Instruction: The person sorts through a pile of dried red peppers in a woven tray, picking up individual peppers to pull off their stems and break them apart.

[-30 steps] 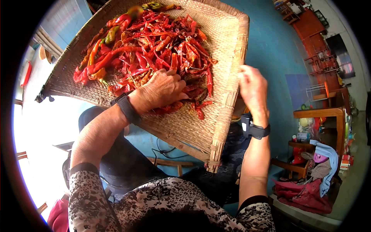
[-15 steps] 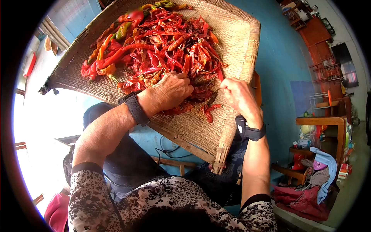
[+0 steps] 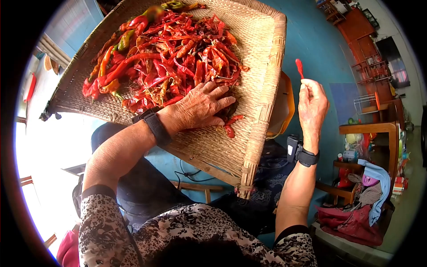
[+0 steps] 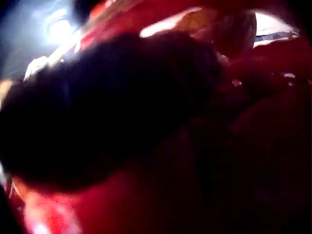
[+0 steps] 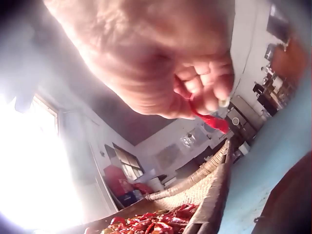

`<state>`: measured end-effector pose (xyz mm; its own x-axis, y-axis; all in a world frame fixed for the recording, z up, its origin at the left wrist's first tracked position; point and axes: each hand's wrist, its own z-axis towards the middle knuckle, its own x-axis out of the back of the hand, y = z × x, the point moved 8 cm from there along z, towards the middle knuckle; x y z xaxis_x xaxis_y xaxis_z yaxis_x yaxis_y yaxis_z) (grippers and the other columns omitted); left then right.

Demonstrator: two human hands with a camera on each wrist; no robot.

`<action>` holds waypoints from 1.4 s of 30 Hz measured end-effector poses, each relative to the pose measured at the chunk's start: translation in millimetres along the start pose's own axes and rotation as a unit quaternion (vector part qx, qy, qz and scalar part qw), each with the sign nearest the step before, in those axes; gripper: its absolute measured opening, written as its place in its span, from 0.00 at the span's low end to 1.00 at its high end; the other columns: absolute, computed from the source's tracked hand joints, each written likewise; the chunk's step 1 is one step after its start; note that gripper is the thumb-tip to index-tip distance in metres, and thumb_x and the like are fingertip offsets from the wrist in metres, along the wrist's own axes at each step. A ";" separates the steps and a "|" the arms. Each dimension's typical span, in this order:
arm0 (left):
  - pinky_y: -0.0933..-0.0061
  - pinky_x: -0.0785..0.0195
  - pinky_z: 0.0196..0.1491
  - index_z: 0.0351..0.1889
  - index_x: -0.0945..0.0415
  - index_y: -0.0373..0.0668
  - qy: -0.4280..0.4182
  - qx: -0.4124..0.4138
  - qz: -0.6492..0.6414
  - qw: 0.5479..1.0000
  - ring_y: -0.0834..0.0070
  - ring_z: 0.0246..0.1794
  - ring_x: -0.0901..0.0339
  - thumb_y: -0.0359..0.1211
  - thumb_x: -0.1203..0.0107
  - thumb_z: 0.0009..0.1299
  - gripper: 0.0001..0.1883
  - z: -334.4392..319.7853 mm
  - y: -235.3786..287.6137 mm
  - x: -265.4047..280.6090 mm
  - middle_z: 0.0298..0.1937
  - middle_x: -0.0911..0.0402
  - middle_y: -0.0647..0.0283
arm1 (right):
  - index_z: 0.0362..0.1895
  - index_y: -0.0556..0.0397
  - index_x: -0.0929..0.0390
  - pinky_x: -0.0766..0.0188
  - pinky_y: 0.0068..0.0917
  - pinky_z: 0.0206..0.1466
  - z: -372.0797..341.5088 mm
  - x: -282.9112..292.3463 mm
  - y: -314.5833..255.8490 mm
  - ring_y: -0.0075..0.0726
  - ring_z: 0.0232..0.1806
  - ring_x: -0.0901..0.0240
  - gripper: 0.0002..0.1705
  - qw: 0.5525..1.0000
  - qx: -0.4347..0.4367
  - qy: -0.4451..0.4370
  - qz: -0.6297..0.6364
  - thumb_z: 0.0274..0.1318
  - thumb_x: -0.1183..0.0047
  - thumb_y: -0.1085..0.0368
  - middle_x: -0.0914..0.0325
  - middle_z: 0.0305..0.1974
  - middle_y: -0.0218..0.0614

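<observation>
In the head view my right hand (image 3: 312, 104) is beyond the right rim of a woven basket tray (image 3: 255, 35). It pinches a slim red chili pepper (image 3: 299, 67) between thumb and fingers, the pepper sticking up past the fingertips. The right wrist view shows the same chili pepper (image 5: 213, 123) poking out below the curled fingers. My left hand (image 3: 200, 107) lies palm down, fingers spread, on the near side of a heap of dried red chilies (image 3: 178, 58) in the tray. Dark, blurred red fills most of the left wrist view.
An orange-rimmed container (image 3: 290, 100) shows partly under the tray's right rim. Fresher red and green peppers (image 3: 126, 40) lie along the heap's left side. A wooden chair (image 3: 367, 129) piled with clothes stands at right on the blue floor, and a black cable (image 3: 191, 174) lies below the tray.
My right hand reached in over the tray, then moved back out past its right rim, with a chili pepper now between its fingers. My left hand's fingers have spread out over the heap.
</observation>
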<state>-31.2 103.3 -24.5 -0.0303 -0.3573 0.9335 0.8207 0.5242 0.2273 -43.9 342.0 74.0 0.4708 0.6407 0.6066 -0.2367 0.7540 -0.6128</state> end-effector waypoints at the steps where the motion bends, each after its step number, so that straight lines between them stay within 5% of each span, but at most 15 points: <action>1: 0.52 0.44 0.66 0.65 0.33 0.49 -0.015 0.005 -0.005 1.000 0.55 0.66 0.39 0.48 0.35 0.57 0.37 0.5 1.2 -3.8 0.67 0.36 0.53 | 0.41 0.55 0.21 0.28 0.34 0.39 -0.7 0.2 -1.5 0.40 0.34 0.25 0.07 0.992 0.058 0.000 -0.117 0.57 0.44 0.70 0.23 0.35 0.40; 2: 0.49 0.45 0.67 0.66 0.34 0.51 -0.031 0.011 -0.009 0.999 0.53 0.67 0.40 0.47 0.35 0.57 0.38 1.0 1.6 -7.6 0.68 0.37 0.53 | 0.41 0.55 0.21 0.27 0.38 0.43 -2.6 -2.3 -5.6 0.46 0.38 0.25 0.08 0.966 0.114 -0.001 -0.231 0.56 0.43 0.70 0.23 0.37 0.43; 3: 0.45 0.47 0.68 0.66 0.32 0.54 -0.030 0.008 -0.015 0.999 0.51 0.67 0.40 0.48 0.35 0.56 0.38 1.8 2.3 -8.5 0.69 0.37 0.53 | 0.42 0.55 0.22 0.30 0.44 0.48 -4.8 -7.2 -4.8 0.54 0.44 0.28 0.10 0.967 0.097 -0.034 -0.231 0.54 0.42 0.69 0.24 0.41 0.46; 6: 0.47 0.48 0.68 0.63 0.29 0.54 -0.021 -0.057 0.001 0.998 0.52 0.67 0.41 0.47 0.35 0.56 0.34 0.9 12.5 -9.5 0.68 0.36 0.56 | 0.40 0.56 0.22 0.29 0.43 0.47 -10.8 -29.0 -16.8 0.54 0.42 0.27 0.09 0.976 0.147 -0.083 -0.134 0.52 0.42 0.72 0.24 0.37 0.47; 11: 0.63 0.30 0.52 0.38 0.26 0.42 -0.020 -0.091 -0.023 0.995 0.60 0.50 0.27 0.31 0.44 0.59 0.09 0.1 20.5 -2.8 0.42 0.25 0.59 | 0.41 0.59 0.24 0.27 0.40 0.41 -31.9 -80.2 -60.9 0.51 0.37 0.25 0.09 0.950 0.174 -0.258 -0.001 0.53 0.45 0.75 0.25 0.36 0.47; 16: 0.62 0.28 0.46 0.35 0.27 0.40 0.019 -0.074 -0.116 0.990 0.58 0.44 0.25 0.24 0.43 0.56 0.09 -3.6 8.9 24.4 0.39 0.25 0.58 | 0.43 0.59 0.25 0.28 0.41 0.43 -41.8 -117.5 -85.0 0.56 0.40 0.25 0.12 0.922 0.124 -0.359 0.073 0.52 0.47 0.76 0.25 0.39 0.49; 18: 0.62 0.29 0.45 0.37 0.25 0.39 0.062 0.004 -0.291 0.955 0.57 0.41 0.23 0.21 0.44 0.59 0.09 -2.8 -6.6 41.6 0.38 0.24 0.57 | 0.44 0.59 0.28 0.31 0.44 0.46 -46.4 -127.9 -93.6 0.60 0.44 0.28 0.15 0.906 0.169 -0.379 0.078 0.49 0.48 0.77 0.26 0.39 0.50; 20: 0.62 0.28 0.43 0.36 0.25 0.40 0.087 -0.002 -0.312 0.946 0.56 0.39 0.22 0.19 0.44 0.57 0.10 -4.8 -13.9 52.3 0.36 0.22 0.57 | 0.41 0.59 0.29 0.31 0.44 0.44 -44.1 -133.6 -101.5 0.61 0.43 0.28 0.12 0.897 0.136 -0.406 0.110 0.50 0.46 0.75 0.25 0.39 0.53; 27: 0.62 0.29 0.47 0.37 0.25 0.40 0.120 0.024 -0.299 0.946 0.57 0.42 0.22 0.20 0.44 0.58 0.10 -13.6 -18.3 73.7 0.36 0.22 0.57 | 0.39 0.57 0.29 0.30 0.45 0.36 -43.0 -145.8 -101.5 0.62 0.36 0.25 0.09 0.895 0.095 -0.418 0.125 0.53 0.45 0.72 0.24 0.30 0.53; 34: 0.70 0.29 0.48 0.43 0.23 0.43 0.137 0.073 -0.324 0.933 0.67 0.45 0.22 0.22 0.43 0.64 0.11 -10.4 -19.7 74.4 0.43 0.21 0.61 | 0.37 0.55 0.27 0.31 0.46 0.31 -33.0 -125.1 -93.5 0.62 0.31 0.26 0.05 0.933 0.135 -0.331 0.048 0.58 0.46 0.68 0.25 0.27 0.55; 42: 0.69 0.27 0.49 0.42 0.23 0.40 0.096 0.049 -0.312 0.944 0.65 0.45 0.20 0.24 0.42 0.66 0.08 -4.2 -23.2 54.6 0.42 0.19 0.61 | 0.41 0.55 0.25 0.29 0.39 0.32 -23.4 -88.0 -67.7 0.55 0.30 0.23 0.07 0.956 0.117 -0.264 0.060 0.63 0.49 0.65 0.24 0.27 0.50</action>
<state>-49.5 68.3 20.0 -0.3792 -0.7486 0.5438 0.6197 0.2309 0.7501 -49.4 231.2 50.2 -0.0507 0.6617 0.7480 -0.4744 0.6431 -0.6011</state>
